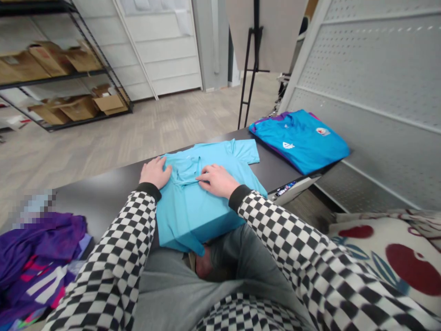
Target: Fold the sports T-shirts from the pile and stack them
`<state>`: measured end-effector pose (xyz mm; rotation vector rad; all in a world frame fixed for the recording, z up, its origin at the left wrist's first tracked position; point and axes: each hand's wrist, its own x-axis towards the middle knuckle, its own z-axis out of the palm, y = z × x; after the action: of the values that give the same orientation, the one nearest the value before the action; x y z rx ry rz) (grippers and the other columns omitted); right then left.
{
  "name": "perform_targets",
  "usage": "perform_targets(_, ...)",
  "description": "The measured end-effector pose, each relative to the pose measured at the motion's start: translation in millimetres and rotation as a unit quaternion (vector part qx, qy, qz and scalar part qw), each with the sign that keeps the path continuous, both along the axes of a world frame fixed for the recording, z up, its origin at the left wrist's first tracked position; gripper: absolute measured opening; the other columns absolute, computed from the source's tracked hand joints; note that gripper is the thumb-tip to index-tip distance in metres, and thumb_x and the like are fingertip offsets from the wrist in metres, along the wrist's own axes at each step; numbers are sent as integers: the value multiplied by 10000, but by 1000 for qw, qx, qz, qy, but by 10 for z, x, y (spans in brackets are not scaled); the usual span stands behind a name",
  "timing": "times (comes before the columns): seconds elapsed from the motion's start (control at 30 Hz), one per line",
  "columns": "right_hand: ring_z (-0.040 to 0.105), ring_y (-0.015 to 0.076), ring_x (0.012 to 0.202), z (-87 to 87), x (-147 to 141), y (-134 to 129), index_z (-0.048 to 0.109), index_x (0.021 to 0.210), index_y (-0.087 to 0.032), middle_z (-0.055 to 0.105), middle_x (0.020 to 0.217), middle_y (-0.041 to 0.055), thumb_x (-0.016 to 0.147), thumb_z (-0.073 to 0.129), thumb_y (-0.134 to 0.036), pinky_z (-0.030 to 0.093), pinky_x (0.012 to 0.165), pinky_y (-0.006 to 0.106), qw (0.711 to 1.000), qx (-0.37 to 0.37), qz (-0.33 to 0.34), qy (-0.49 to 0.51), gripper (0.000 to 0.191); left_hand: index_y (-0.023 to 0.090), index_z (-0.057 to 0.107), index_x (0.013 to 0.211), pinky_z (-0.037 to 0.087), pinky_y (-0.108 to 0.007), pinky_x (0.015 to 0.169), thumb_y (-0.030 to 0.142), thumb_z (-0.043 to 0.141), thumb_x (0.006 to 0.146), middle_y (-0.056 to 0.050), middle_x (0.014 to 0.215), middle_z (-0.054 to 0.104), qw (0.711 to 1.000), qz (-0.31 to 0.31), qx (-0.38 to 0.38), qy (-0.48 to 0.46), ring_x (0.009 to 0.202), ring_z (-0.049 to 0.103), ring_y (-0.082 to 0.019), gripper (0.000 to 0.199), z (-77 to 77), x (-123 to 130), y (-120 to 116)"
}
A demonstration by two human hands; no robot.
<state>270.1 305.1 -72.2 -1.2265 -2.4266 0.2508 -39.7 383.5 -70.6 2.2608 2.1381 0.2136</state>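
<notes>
While the left hand (155, 173) is resting with fingers loosely spread on the light-blue shirt (210, 202), the right hand (219, 181) is touching it with thumb and fingertips close together, whether pinching I cannot tell. The shirt is lying on the dark table (103, 191), its lower part hanging over the near edge.

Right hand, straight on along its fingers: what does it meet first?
Bunched folds of the light blue shirt, right at the fingertips of the right hand. Past them, roughly in line, is the left hand, though exact heights are hard to judge from this one view.
</notes>
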Motion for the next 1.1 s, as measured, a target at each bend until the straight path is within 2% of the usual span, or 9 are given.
perform_targets(0.1, 600, 301, 1212, -3, 0, 0, 876, 1347, -320, 751, 1344, 92, 1156, 659, -413, 431, 987, 425, 1000, -4, -1, 2, 304, 166, 367, 1832, 216, -682, 1420, 678, 296, 1119, -166, 1929, 238, 998, -22, -60, 9, 1786, 216, -422, 880, -41, -2, 116)
perform_targets(0.17, 596, 300, 1213, -12, 0, 1, 874, 1348, -325, 746, 1341, 88, 1156, 659, -416, 425, 991, 423, 1000, -3, 2, 4, 302, 191, 347, 1842, 167, -738, 1413, 721, 286, 1111, -165, 1929, 238, 997, -15, -70, 18, 1782, 220, -439, 904, -54, 2, 153)
perform_targets(0.27, 589, 301, 1212, -29, 1, 2, 866, 1363, -331, 734, 1337, 88, 1160, 653, -420, 419, 998, 422, 1000, 3, 5, 5, 307, 216, 396, 1822, 99, -766, 1412, 736, 304, 1107, -172, 1917, 277, 999, -17, -27, 20, 1772, 258, -434, 889, -57, 2, 166)
perform_targets(0.43, 594, 301, 1220, -25, 4, -10, 866, 1358, -323, 733, 1354, 91, 1163, 650, -420, 425, 997, 427, 1000, 6, 0, -3, 307, 184, 354, 1842, 220, -698, 1410, 753, 293, 1105, -186, 1929, 230, 998, -41, -46, 18, 1775, 224, -464, 934, -107, -13, 196)
perform_targets(0.7, 691, 285, 1255, 14, 34, 38, 840, 1414, -262, 819, 1367, 106, 1216, 539, -444, 472, 1078, 390, 1000, -12, 10, 26, 403, 215, 356, 1848, 219, -652, 1424, 790, 288, 1091, -145, 1931, 253, 999, -29, -41, 18, 1778, 226, -449, 953, -127, -17, 196)
perform_targets(0.8, 753, 271, 1281, 133, 226, 120, 826, 1449, -246, 842, 1403, 83, 1197, 569, -430, 514, 1101, 338, 995, -74, 40, 54, 404, 225, 368, 1844, 227, -655, 1419, 796, 308, 1084, -140, 1931, 252, 999, -28, -41, 22, 1776, 234, -452, 952, -96, 8, 169)
perform_targets(0.9, 787, 272, 1272, 319, 581, 288, 822, 1463, -230, 844, 1414, 69, 1141, 646, -398, 552, 1106, 324, 991, -118, 40, 44, 404, 235, 381, 1838, 235, -659, 1415, 791, 314, 1088, -141, 1929, 256, 999, -26, -41, 26, 1773, 247, -446, 936, -79, 30, 157)
perform_targets(1.0, 788, 300, 1273, 479, 1010, 574, 857, 1389, -196, 863, 1354, 90, 1089, 664, -303, 548, 1157, 355, 996, -78, -44, -19, 373, 235, 381, 1838, 247, -659, 1411, 789, 320, 1093, -149, 1924, 268, 999, -25, -39, 29, 1768, 266, -440, 931, -78, 40, 159)
perform_targets(1.1, 734, 346, 1380, 534, 1383, 917, 797, 1463, -130, 807, 1451, 165, 1067, 627, -238, 513, 1224, 402, 985, -24, -144, -94, 444, 233, 378, 1839, 246, -657, 1413, 799, 323, 1091, -153, 1925, 262, 999, -25, -39, 23, 1770, 263, -439, 939, -83, 40, 157)
